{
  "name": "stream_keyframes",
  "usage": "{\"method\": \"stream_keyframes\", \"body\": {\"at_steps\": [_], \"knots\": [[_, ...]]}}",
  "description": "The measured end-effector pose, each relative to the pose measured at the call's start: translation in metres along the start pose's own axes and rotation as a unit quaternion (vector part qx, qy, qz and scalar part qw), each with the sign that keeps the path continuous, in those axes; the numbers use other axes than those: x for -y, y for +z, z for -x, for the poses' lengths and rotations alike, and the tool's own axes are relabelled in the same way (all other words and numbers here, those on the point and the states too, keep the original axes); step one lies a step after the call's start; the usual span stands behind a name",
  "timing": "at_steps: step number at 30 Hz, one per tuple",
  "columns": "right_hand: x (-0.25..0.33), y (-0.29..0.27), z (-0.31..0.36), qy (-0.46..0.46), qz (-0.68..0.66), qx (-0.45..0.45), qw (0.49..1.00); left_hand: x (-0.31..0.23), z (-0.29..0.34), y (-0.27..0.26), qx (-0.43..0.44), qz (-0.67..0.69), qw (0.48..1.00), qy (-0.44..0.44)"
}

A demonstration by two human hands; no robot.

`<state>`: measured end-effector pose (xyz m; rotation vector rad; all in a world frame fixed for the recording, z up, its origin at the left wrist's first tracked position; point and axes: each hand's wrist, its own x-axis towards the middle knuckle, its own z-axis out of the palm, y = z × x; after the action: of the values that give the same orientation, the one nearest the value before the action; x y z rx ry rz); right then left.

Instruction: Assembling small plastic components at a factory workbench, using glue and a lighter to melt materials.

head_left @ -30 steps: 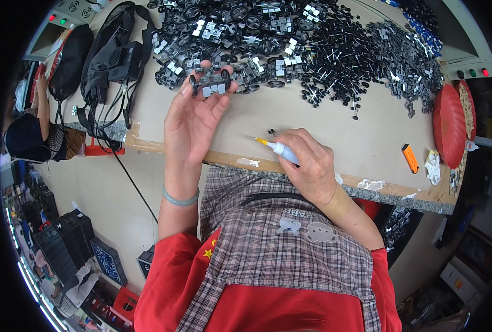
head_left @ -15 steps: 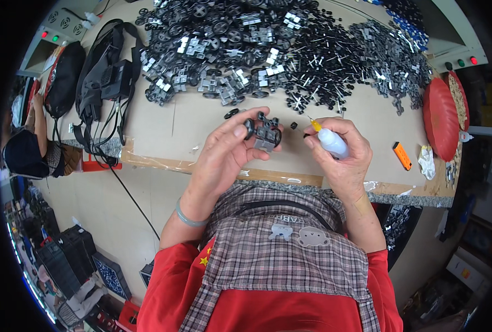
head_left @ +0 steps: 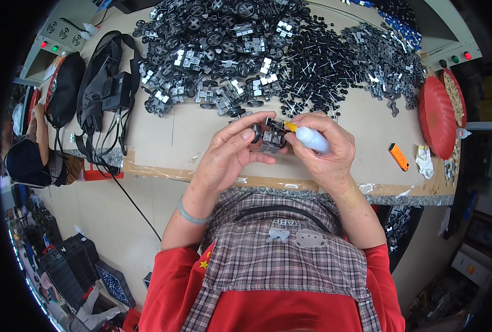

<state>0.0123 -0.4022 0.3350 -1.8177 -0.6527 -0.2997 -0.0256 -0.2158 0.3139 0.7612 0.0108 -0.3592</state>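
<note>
My left hand (head_left: 222, 156) is closed around a small grey toy car chassis (head_left: 270, 143) with black wheels, held just over the table near its front edge. Thumb and fingers grip it at a wheel on the left side. From the right, my right hand (head_left: 330, 150) grasps a white squeeze bottle (head_left: 313, 140) with a yellow nozzle (head_left: 290, 126). That nozzle points left, its tip close to the far right part of the chassis; whether they touch I cannot tell.
Beyond my hands lie heaps of wheeled chassis (head_left: 218, 52), black axles with small wheels (head_left: 318, 66) and grey parts (head_left: 387, 66). An orange box cutter (head_left: 399, 157), crumpled white paper (head_left: 424, 162) and a red bowl (head_left: 436, 119) are rightward. A black bag (head_left: 105, 83) lies left; a person sits beyond.
My right hand has moved left with the bottle, bringing its nozzle up to the chassis. My left hand has shifted slightly right, still holding the chassis.
</note>
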Motion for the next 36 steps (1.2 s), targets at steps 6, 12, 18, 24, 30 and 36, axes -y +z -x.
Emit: {"method": "stream_keyframes", "body": {"at_steps": [6,12,18,24,30,36], "knots": [[0.002,-0.005,-0.004,0.009,0.01,0.011,1.0,0.001,0.004,0.002,0.005,-0.007,1.0,-0.019],[0.004,-0.016,-0.004,-0.034,0.056,0.068,0.996,0.001,0.006,0.011,-0.015,-0.068,0.997,-0.024],[0.007,-0.026,-0.005,-0.004,0.053,0.112,0.992,0.005,0.006,0.013,-0.015,-0.096,0.995,-0.031],[0.013,-0.034,0.001,0.198,-0.083,0.127,0.968,0.012,0.004,0.021,0.006,0.015,0.996,-0.088],[0.014,-0.037,0.003,0.171,-0.012,0.138,0.975,0.024,0.002,0.029,-0.023,0.038,0.996,-0.074],[0.016,-0.042,0.008,0.138,0.026,0.135,0.981,0.025,0.0,0.033,-0.034,0.043,0.993,-0.1]]}}
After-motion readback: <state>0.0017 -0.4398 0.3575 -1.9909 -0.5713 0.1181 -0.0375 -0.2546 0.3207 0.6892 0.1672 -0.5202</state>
